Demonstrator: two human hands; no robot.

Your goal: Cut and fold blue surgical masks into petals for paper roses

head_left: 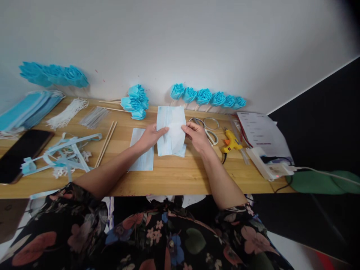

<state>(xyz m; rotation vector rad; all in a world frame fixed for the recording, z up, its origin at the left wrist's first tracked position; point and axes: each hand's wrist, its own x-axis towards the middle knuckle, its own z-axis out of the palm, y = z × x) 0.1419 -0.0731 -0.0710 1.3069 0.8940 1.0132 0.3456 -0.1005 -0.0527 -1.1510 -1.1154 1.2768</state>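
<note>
A pale blue and white piece of face mask fabric (pixel 177 129) is held up between my hands over the table. My left hand (pixel 152 135) pinches its left edge, thumb on the front. On the opposite edge, my right hand (pixel 197 135) grips it between thumb and fingers. Under and left of it lies another flat light blue mask sheet (pixel 144 159) on the wood. A small blue corner shows below the held fabric; whether it is a separate piece I cannot tell. Scissors (pixel 212 138) lie just beyond my right hand, partly hidden by it.
Blue fabric roses (pixel 204 96) lean along the wall, with a bunch (pixel 137 101) at centre. Leftward are stacked masks (pixel 30 108), ear loops (pixel 69 112), wire strips (pixel 94 117), cut strips (pixel 67 150), sticks (pixel 106 144) and a phone (pixel 21 155). Rightward are a glue gun (pixel 232 141) and power strip (pixel 267 165).
</note>
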